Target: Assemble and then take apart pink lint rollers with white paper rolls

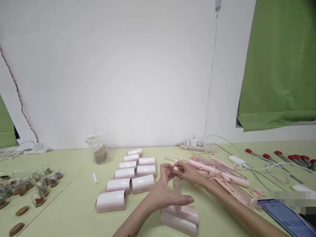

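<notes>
My left hand and my right hand meet over the middle of the pale green table. Their fingertips pinch together around a small pale part that I cannot make out. Just below them stands a pink lint roller with its handle pointing up between the hands. To the left lie two rows of several white rolls in pink holders. Behind my right hand is a heap of pink handles and covers.
A clear jar stands near the wall. Small glass domes and wooden discs fill the left side. A power strip, white cables, red-handled tools and a phone lie on the right.
</notes>
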Available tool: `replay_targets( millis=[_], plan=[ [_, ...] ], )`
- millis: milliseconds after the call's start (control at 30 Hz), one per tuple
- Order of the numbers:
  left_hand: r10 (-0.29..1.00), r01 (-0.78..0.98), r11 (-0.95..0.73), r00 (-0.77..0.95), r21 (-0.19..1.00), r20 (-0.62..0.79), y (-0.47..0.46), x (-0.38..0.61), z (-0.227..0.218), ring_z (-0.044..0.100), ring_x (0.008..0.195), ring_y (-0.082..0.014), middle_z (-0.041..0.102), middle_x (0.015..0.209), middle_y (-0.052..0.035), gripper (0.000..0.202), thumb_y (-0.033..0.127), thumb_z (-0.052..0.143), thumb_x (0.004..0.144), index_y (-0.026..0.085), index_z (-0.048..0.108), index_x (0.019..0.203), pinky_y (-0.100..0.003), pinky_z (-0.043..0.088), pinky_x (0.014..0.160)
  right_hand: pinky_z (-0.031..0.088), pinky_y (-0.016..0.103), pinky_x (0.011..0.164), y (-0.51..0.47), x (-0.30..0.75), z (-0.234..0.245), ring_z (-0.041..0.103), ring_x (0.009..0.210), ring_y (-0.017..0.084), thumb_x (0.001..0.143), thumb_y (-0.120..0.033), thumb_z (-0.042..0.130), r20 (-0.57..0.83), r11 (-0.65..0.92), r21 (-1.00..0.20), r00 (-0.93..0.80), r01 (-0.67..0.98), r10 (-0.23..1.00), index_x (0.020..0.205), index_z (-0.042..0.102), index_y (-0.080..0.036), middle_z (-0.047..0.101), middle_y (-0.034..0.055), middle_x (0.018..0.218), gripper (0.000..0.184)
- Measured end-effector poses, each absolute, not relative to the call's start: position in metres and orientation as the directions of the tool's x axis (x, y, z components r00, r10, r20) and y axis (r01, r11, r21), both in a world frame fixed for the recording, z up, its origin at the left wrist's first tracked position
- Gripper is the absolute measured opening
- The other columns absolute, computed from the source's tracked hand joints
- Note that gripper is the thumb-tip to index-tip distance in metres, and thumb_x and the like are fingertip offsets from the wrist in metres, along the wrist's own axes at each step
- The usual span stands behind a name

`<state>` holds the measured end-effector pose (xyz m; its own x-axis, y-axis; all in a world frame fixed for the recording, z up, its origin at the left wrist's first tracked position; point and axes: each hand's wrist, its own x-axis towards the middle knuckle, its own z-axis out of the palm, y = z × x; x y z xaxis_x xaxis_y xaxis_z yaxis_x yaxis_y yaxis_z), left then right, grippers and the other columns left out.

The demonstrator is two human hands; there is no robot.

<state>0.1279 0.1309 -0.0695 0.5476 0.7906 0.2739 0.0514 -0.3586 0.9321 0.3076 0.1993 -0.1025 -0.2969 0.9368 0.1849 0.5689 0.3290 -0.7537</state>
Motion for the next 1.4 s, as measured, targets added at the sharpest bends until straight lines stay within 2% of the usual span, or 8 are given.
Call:
replay_targets(
  millis=[100, 200, 367, 600, 733, 933, 1167, 1400],
  plan=[
    [0.703, -0.107, -0.201, 0.676, 0.974, 0.219, 0.14, 0.149, -0.073, 0.059, 0.074, -0.0158, 0.062, 0.074, -0.0031, 0.041, 0.033, 0.072, 0.058, 0.017, 0.045, 0.085, -0.029, 0.045, 0.07, 0.041, 0.028, 0.057, 0.191, 0.314, -0.09, 0.053, 0.06, 0.016, 0.076, -0.038, 0.038, 0.224, 0.315, -0.88, -0.273, 0.357, 0.935, 0.087, 0.043, -0.019, 0.053, 0.0002, 0.064, 0.023],
    [0.749, -0.229, -0.019, 0.642, 0.973, 0.166, 0.146, 0.164, -0.093, 0.039, 0.029, -0.0051, 0.04, 0.033, 0.009, 0.039, 0.045, 0.066, 0.062, 0.017, 0.04, 0.056, -0.017, 0.032, 0.034, 0.041, 0.026, 0.058, 0.173, 0.315, -0.077, 0.051, 0.057, 0.013, 0.076, -0.035, 0.033, 0.245, 0.301, -0.942, -0.305, 0.151, 0.92, 0.089, 0.039, -0.02, 0.051, -0.0001, 0.067, 0.021],
    [0.855, -0.317, 0.034, 0.5, 0.948, 0.137, 0.144, 0.175, -0.107, 0.023, 0.021, -0.0007, 0.029, 0.028, 0.0126, 0.046, 0.052, 0.069, 0.055, 0.018, 0.037, 0.05, -0.015, 0.019, 0.026, 0.036, 0.024, 0.056, 0.139, 0.302, -0.058, 0.042, 0.053, 0.012, 0.071, -0.027, 0.049, 0.133, 0.038, -0.975, -0.438, -0.219, 0.889, 0.092, 0.046, -0.021, 0.043, -0.0038, 0.059, 0.022],
    [0.897, -0.245, -0.007, 0.426, 0.97, 0.114, 0.137, 0.176, -0.099, 0.023, 0.02, -0.001, 0.029, 0.025, 0.0113, 0.052, 0.059, 0.067, 0.049, 0.019, 0.033, 0.045, -0.016, 0.017, 0.025, 0.034, 0.026, 0.059, 0.135, 0.302, -0.053, 0.041, 0.062, 0.014, 0.067, -0.037, 0.058, 0.167, 0.15, -0.986, -0.304, -0.077, 0.938, 0.07, 0.054, -0.019, 0.047, 0.0006, 0.068, 0.019],
    [0.898, -0.271, -0.019, 0.419, 0.962, 0.136, 0.136, 0.175, -0.102, 0.025, 0.022, -0.001, 0.029, 0.027, 0.0115, 0.05, 0.058, 0.066, 0.051, 0.019, 0.035, 0.046, -0.016, 0.018, 0.026, 0.034, 0.027, 0.052, 0.133, 0.305, -0.055, 0.039, 0.055, 0.014, 0.057, -0.033, 0.055, 0.189, 0.146, -0.973, -0.254, -0.178, 0.949, 0.066, 0.059, -0.02, 0.044, 0.0006, 0.061, 0.017],
    [0.89, -0.263, -0.004, 0.438, 0.965, 0.123, 0.136, 0.175, -0.101, 0.025, 0.021, -0.0009, 0.031, 0.027, 0.0111, 0.047, 0.053, 0.066, 0.054, 0.019, 0.035, 0.045, -0.015, 0.019, 0.025, 0.042, 0.028, 0.059, 0.132, 0.305, -0.054, 0.047, 0.056, 0.014, 0.072, -0.037, 0.053, 0.156, 0.082, -0.953, -0.241, -0.293, 0.958, 0.078, 0.057, -0.02, 0.052, 0.0011, 0.063, 0.018],
    [0.889, -0.188, 0.027, 0.454, 0.982, 0.063, 0.136, 0.176, -0.096, 0.026, 0.02, -0.0017, 0.029, 0.025, 0.0102, 0.038, 0.027, 0.062, 0.059, 0.019, 0.031, 0.039, -0.014, 0.022, 0.023, 0.044, 0.035, 0.077, 0.125, 0.298, -0.054, 0.055, 0.088, 0.022, 0.072, -0.038, 0.063, 0.226, 0.233, -0.972, -0.294, -0.009, 0.929, 0.087, 0.059, -0.022, 0.061, 0.0056, 0.091, 0.022],
    [0.867, -0.097, 0.024, 0.498, 0.995, 0.027, 0.141, 0.174, -0.105, 0.036, 0.024, -0.0049, 0.037, 0.027, 0.0089, 0.017, 0.007, 0.046, 0.052, 0.018, 0.039, 0.041, -0.015, 0.029, 0.025, 0.041, 0.031, 0.079, 0.121, 0.303, -0.049, 0.055, 0.087, 0.02, 0.078, -0.03, 0.057, 0.288, 0.435, -0.856, -0.443, 0.279, 0.849, 0.089, 0.065, -0.024, 0.061, 0.003, 0.091, 0.015]
  ],
)
